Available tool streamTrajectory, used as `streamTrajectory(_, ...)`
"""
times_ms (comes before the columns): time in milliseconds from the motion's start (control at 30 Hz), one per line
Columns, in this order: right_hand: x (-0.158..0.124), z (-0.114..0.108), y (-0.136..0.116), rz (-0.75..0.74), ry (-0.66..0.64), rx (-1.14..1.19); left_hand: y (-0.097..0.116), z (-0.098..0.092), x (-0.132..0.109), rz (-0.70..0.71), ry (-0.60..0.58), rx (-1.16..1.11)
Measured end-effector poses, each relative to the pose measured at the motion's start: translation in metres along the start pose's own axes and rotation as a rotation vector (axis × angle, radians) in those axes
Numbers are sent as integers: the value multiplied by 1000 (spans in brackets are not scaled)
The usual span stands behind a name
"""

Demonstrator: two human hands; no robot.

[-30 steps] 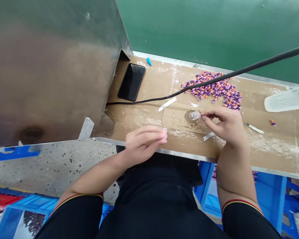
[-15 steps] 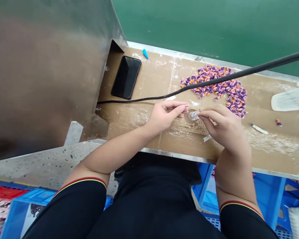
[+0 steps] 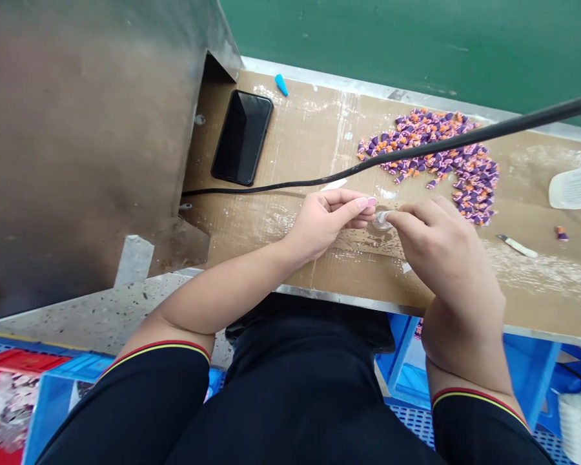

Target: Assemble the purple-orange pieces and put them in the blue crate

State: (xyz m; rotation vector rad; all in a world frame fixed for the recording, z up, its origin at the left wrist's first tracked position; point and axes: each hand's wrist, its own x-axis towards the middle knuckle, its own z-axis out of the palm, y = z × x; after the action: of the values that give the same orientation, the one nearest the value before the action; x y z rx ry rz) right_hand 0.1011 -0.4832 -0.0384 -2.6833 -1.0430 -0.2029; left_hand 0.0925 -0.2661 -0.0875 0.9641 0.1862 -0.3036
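A small clear plastic bottle (image 3: 382,220) stands on the cardboard-covered bench (image 3: 319,142), between my two hands. My right hand (image 3: 440,242) pinches it from the right with curled fingers. My left hand (image 3: 332,219) comes in from the left, fingers bent, thumb and fingertips touching the bottle's left side. A heap of small purple, orange and pink pieces (image 3: 436,155) lies just beyond my hands.
A black cable (image 3: 416,152) runs across the bench above my hands. A black phone (image 3: 242,137) lies at the left by a big metal housing (image 3: 87,129). A small knife (image 3: 516,245) and a white sheet (image 3: 576,187) lie right. Blue crates (image 3: 527,381) sit below.
My left hand has moved from the bench's front edge up to the bottle and now touches it. My right hand has kept hold of the bottle throughout.
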Motion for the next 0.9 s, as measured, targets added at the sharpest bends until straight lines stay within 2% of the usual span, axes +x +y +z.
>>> streamTrajectory(367, -3, 5, 1, -15, 59, -19, -1, -2, 0, -33, 4, -32)
streamTrajectory(500, -1, 5, 6, 20, 229, 181, 0, -2, -2, 89, 2, 74)
streamTrajectory(633, 3, 11, 2, 176, 370, 378, 2, -1, -3, 151, 54, 143)
streamTrajectory(767, 5, 25, -10, 271, 443, 639, -1, -1, -3, 185, 68, 165)
streamTrajectory(900, 7, 32, -21, 260, 445, 724, -5, -3, -3, 374, 56, 270)
